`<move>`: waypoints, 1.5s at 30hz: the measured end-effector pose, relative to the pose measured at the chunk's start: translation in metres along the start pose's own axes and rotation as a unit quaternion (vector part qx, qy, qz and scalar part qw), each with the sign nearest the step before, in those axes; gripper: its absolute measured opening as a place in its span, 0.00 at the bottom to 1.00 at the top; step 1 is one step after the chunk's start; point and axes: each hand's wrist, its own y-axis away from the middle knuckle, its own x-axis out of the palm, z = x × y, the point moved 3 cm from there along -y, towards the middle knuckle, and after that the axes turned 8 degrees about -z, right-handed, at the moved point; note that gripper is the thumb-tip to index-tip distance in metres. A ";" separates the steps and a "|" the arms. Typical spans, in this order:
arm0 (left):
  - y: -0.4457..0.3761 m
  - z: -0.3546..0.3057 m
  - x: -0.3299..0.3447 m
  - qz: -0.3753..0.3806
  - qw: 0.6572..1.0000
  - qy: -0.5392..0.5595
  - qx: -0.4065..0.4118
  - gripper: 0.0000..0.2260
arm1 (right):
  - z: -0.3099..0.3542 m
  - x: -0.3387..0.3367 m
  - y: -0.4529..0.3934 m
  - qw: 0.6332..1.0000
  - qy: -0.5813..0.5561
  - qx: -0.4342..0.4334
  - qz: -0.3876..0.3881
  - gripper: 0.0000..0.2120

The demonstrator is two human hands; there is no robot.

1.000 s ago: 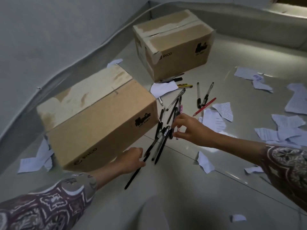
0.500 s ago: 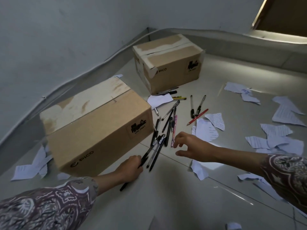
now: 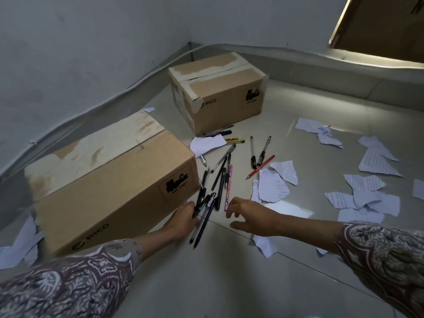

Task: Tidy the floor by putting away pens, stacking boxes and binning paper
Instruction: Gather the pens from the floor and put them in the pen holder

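Left hand (image 3: 183, 220) gripping bundle of black plastic pens (image 3: 205, 211) at front corner of near brown cardboard box (image 3: 110, 187). Right hand (image 3: 249, 216) empty, fingers spread, right of box. Torn white paper scraps (image 3: 364, 198) farther right on grey floor (image 3: 229, 283).

I was looking down into a bare room corner, more storeroom or spare office than home. Plain grey walls (image 3: 91, 53) met a pale tiled floor (image 3: 229, 283), with a cable (image 3: 142, 82) run along the skirting. Two taped shipping cartons (image 3: 220, 92) marked PICO sat among scattered pens (image 3: 220, 177) and torn lined paper (image 3: 364, 198).
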 end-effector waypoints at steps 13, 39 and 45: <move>-0.001 0.008 -0.022 -0.016 0.993 0.104 -0.045 0.08 | 0.011 0.034 -0.037 0.970 0.160 -0.182 -0.024 0.18; 0.036 0.018 -0.055 0.008 0.981 0.185 -0.052 0.04 | 0.030 0.048 -0.053 0.796 0.380 -0.469 -0.030 0.02; 0.040 0.021 -0.055 0.019 0.981 0.184 -0.056 0.04 | 0.031 0.050 -0.054 0.782 0.391 -0.485 0.002 0.02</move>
